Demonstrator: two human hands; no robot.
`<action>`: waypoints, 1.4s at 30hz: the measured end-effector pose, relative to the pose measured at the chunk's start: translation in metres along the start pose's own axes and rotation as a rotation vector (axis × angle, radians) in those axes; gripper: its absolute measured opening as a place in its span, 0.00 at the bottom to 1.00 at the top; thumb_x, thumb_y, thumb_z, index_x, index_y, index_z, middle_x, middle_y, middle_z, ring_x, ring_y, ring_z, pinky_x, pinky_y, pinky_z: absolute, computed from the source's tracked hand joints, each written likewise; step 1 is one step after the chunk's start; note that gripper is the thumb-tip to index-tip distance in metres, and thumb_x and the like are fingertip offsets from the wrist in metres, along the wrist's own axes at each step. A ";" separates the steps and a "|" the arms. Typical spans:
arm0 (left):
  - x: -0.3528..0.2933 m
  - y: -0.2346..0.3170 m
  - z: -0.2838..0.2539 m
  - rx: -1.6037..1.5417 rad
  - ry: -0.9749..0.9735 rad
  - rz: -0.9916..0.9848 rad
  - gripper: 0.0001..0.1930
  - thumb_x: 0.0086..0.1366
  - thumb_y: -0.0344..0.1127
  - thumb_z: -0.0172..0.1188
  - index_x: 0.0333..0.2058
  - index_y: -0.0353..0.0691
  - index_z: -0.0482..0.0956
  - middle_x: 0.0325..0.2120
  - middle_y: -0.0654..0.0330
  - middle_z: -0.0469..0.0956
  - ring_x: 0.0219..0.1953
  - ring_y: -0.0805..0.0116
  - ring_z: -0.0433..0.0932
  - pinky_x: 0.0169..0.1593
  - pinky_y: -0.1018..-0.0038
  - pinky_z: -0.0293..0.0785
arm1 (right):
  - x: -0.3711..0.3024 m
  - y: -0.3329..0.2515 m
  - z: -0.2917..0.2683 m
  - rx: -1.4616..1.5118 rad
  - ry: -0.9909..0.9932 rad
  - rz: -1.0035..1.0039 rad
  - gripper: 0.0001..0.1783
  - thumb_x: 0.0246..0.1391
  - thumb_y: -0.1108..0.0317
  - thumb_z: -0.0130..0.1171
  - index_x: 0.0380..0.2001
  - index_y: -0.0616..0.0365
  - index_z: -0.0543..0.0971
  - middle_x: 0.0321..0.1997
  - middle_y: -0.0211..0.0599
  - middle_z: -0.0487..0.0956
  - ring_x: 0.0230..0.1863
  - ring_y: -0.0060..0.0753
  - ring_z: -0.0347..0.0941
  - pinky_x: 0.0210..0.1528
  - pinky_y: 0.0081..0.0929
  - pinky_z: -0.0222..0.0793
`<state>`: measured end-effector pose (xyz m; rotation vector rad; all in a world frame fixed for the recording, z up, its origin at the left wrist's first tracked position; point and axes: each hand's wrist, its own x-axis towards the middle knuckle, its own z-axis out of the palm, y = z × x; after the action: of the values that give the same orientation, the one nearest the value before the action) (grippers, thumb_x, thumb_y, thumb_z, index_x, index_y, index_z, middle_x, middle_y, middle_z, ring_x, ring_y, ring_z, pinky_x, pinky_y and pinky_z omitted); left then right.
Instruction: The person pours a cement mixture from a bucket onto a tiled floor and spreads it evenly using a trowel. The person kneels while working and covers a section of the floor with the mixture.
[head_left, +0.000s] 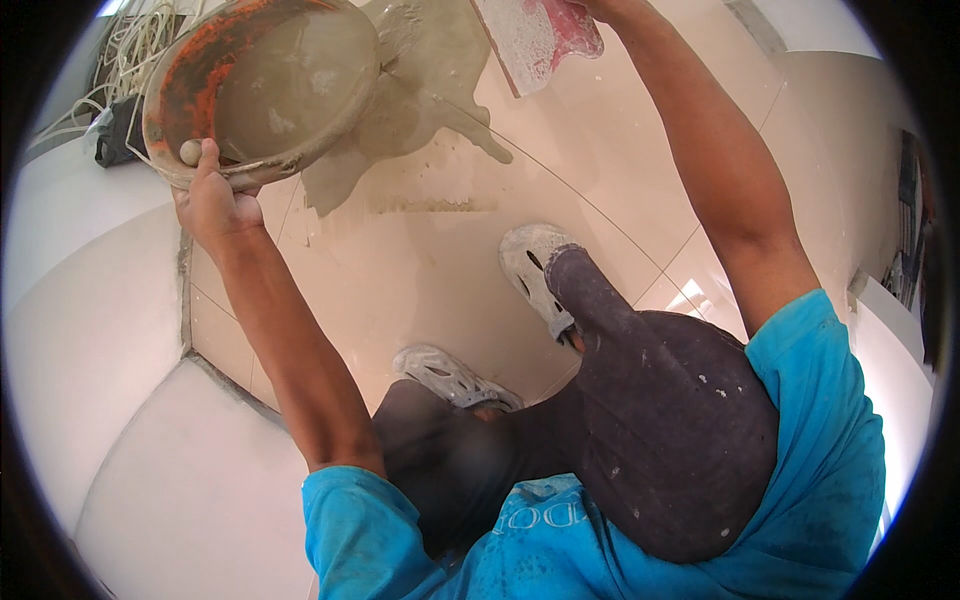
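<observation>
My left hand (218, 208) is closed on the near rim of an orange round basin (172, 95), its thumb over the edge and its other fingers mostly hidden underneath. The basin is crusted with grey-brown mix and holds a wet pool of it (290, 85). Beside the basin, more of the wet slurry (425, 115) lies spread on the tiles with ragged, runny edges. At the top edge my right hand (606, 8), partly cut off, grips a flat float (535, 45), red and smeared with whitish residue. The float is to the right of the slurry.
Beige floor tiles (380, 290) with thin joints stretch around my feet, in pale clogs (535, 270). White wall (110, 300) curves along the left. A tangle of pale cable (140, 45) and a black object (118, 135) lie left of the basin. Dark items (908, 230) stand far right.
</observation>
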<state>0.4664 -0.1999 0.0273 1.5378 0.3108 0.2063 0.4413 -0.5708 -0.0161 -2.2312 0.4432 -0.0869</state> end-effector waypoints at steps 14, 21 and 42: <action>0.000 0.001 0.000 0.033 -0.009 0.035 0.22 0.61 0.21 0.53 0.54 0.36 0.64 0.48 0.50 0.70 0.47 0.53 0.75 0.43 0.46 0.79 | 0.002 0.000 -0.001 -0.004 -0.038 0.041 0.31 0.55 0.48 0.52 0.40 0.72 0.75 0.38 0.64 0.77 0.42 0.52 0.75 0.45 0.41 0.68; -0.003 0.003 0.001 0.035 0.016 0.024 0.22 0.62 0.21 0.53 0.55 0.36 0.63 0.48 0.50 0.69 0.47 0.52 0.75 0.42 0.48 0.79 | 0.009 0.015 0.003 0.092 0.071 -0.064 0.28 0.56 0.50 0.53 0.38 0.72 0.76 0.33 0.57 0.79 0.35 0.47 0.76 0.40 0.39 0.70; -0.012 0.010 0.003 -0.015 0.030 0.000 0.20 0.63 0.23 0.53 0.54 0.36 0.65 0.49 0.51 0.70 0.48 0.55 0.74 0.44 0.55 0.79 | 0.014 0.025 -0.051 0.128 0.212 0.186 0.25 0.53 0.63 0.50 0.52 0.64 0.72 0.52 0.54 0.74 0.54 0.46 0.69 0.54 0.36 0.64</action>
<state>0.4564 -0.2068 0.0385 1.5207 0.3316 0.2315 0.4365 -0.6277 -0.0037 -2.0530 0.7382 -0.2484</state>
